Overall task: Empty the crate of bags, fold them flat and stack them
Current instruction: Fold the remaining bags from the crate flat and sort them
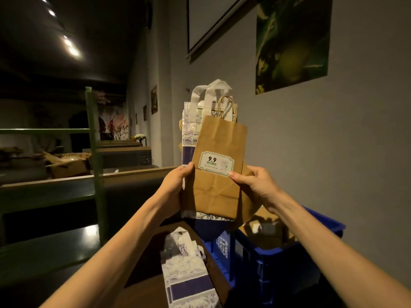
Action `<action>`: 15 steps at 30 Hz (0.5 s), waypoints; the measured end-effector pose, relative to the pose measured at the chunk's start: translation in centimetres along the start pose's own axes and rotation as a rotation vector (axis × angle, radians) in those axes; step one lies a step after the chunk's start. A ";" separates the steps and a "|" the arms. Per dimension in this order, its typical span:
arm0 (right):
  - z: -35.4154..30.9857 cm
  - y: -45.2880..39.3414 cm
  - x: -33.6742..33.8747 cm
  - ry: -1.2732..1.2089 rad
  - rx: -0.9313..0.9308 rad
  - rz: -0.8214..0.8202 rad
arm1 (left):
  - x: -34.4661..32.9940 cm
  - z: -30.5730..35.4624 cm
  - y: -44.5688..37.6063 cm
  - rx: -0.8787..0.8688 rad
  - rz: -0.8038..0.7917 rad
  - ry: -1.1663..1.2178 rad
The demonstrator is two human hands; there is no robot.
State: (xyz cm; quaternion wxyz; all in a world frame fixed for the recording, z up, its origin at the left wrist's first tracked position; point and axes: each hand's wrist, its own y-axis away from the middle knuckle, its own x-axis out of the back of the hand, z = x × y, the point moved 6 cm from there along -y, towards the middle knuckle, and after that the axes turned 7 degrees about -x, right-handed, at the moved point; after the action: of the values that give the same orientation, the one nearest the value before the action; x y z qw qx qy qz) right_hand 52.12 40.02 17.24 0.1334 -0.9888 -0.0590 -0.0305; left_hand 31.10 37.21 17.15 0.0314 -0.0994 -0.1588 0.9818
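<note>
Dim grey-walled room with posters, left hand (175,185) and right hand (255,185) pinching a raised bundle of flat bags fronted by a brown paper bag (219,165), above the blue crate (278,258), patterned bag (189,276) lying on the tabletop's right edge

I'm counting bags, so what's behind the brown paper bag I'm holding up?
Behind the brown paper bag is a white and purple patterned bag, its white handles sticking up. More brown paper peeks out at the right, but the front bag hides how many there are.

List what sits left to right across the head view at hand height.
green shelf post → left hand → brown paper bag → right hand
</note>
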 end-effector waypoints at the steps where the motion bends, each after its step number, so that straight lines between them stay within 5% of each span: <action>1: 0.5 0.3 -1.3 0.004 -0.009 -0.031 | 1.2 0.0 0.6 -0.020 0.045 -0.052; 15: 7.8 3.7 -13.5 -0.231 -0.108 0.038 | 16.0 -2.9 11.8 -0.137 0.386 -0.173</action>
State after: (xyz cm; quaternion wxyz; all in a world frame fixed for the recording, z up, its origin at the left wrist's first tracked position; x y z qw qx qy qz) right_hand 39.57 37.10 7.72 0.0726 -0.9925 -0.0537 0.0828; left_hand 15.71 28.43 7.80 -0.1778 -0.0452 -0.2052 0.9614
